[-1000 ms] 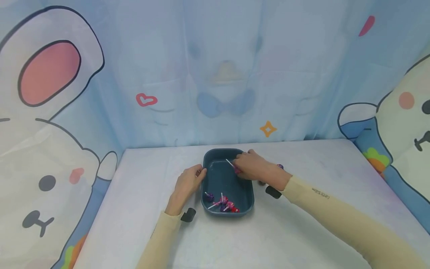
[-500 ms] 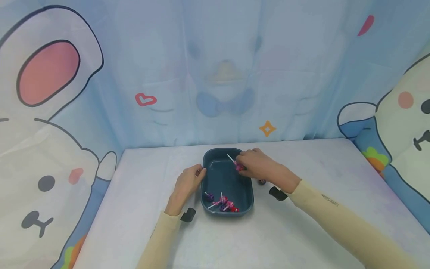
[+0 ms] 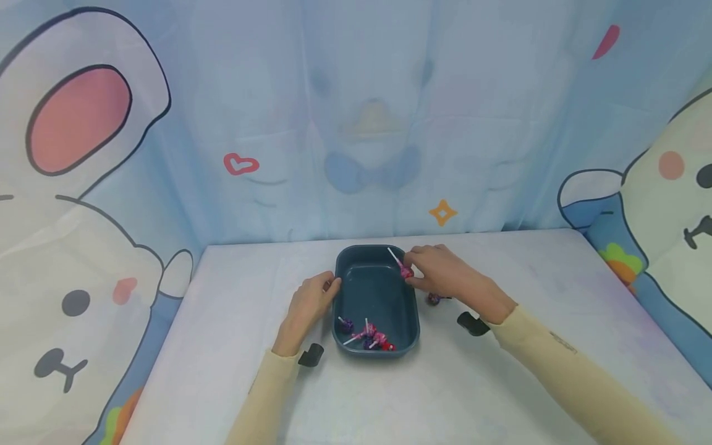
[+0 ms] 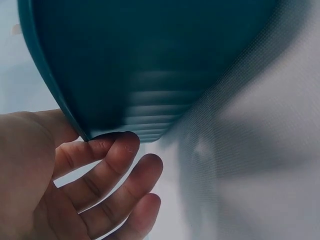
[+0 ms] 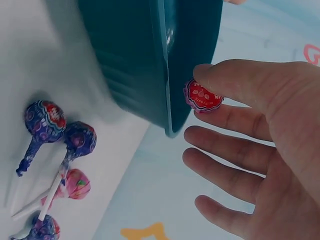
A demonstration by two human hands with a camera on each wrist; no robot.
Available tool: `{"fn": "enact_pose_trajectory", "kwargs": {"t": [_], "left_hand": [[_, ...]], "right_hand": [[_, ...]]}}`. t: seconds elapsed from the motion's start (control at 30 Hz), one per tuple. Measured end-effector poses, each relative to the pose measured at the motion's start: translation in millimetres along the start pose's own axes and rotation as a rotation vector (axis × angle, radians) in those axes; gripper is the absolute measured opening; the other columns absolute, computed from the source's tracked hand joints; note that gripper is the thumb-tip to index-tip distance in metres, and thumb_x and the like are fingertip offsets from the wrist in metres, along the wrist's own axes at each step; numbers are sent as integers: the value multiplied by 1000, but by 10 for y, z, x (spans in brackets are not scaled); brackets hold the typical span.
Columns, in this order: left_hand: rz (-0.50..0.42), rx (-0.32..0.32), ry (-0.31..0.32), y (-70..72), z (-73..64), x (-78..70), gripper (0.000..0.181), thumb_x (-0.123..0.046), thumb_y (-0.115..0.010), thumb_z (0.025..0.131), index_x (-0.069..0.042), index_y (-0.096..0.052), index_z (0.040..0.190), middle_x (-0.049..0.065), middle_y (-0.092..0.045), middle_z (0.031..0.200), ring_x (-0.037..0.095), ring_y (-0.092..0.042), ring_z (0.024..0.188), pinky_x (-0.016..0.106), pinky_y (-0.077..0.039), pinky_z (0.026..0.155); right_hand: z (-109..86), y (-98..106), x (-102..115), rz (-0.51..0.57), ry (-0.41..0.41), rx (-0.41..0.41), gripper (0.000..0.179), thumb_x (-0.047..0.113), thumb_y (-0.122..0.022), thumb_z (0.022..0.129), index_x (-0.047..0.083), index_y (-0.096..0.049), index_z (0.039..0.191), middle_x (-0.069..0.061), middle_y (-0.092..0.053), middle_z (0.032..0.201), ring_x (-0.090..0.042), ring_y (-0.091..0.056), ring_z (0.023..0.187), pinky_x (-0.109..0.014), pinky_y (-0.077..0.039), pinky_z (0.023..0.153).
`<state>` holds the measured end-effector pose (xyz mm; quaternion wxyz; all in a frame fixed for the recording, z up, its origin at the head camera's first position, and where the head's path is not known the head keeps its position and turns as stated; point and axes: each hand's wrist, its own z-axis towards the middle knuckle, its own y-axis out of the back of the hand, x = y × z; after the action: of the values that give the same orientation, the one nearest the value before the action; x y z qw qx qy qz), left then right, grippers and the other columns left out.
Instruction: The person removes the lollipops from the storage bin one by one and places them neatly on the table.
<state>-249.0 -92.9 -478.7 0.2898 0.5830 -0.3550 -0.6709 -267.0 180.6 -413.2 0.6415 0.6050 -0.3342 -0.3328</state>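
Note:
My right hand pinches a red-and-pink wrapped lollipop between thumb and forefinger, over the right rim of a dark teal plastic bin. Its white stick points up and to the left. The right wrist view shows the round red end of its wrapper, the other fingers spread out below. At the bin's left side my left hand grips the rim, thumb over the edge and forefinger against the outer wall. Several lollipops, pink, red and purple, lie inside at the near end.
Right of the bin, several more lollipops lie on the white tabletop: two purple ones, with a purple lollipop nearest the bin, a pink lollipop, and another purple one partly cut off. A printed curtain hangs behind the table.
My right hand has moved right with the lollipop, from over the bin's inside to its right rim. Lollipops on the table beside the bin show more. The left hand has stayed put.

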Motion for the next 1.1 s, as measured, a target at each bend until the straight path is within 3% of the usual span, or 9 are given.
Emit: {"fn": "enact_pose_trajectory", "kwargs": {"t": [0.3, 0.57, 1.1], "left_hand": [[-11, -14, -35, -21, 4, 31, 25, -39, -46, 95, -19, -56, 83, -5, -58, 70, 10, -49, 58, 25, -38, 52], [-13, -6, -18, -10, 0, 21, 26, -39, -45, 95, -19, -57, 85, -4, -58, 72, 11, -50, 59, 25, -39, 52], [-23, -2, -4, -15, -4, 14, 25, -38, -45, 95, -19, -56, 83, -3, -56, 70, 11, -49, 59, 26, -38, 52]], "right_hand": [[-162, -82, -189, 86, -49, -43, 28, 30, -72, 77, 12, -63, 97, -1, -61, 86, -11, -50, 65, -29, -44, 61], [-299, -166, -333, 114, -90, -45, 29, 28, -73, 77, 10, -61, 96, -2, -62, 87, -13, -55, 71, -33, -48, 66], [-572, -364, -570, 166, -248, 38, 33, 28, -71, 79, 8, -62, 103, -7, -64, 96, -18, -57, 81, -39, -49, 76]]}}
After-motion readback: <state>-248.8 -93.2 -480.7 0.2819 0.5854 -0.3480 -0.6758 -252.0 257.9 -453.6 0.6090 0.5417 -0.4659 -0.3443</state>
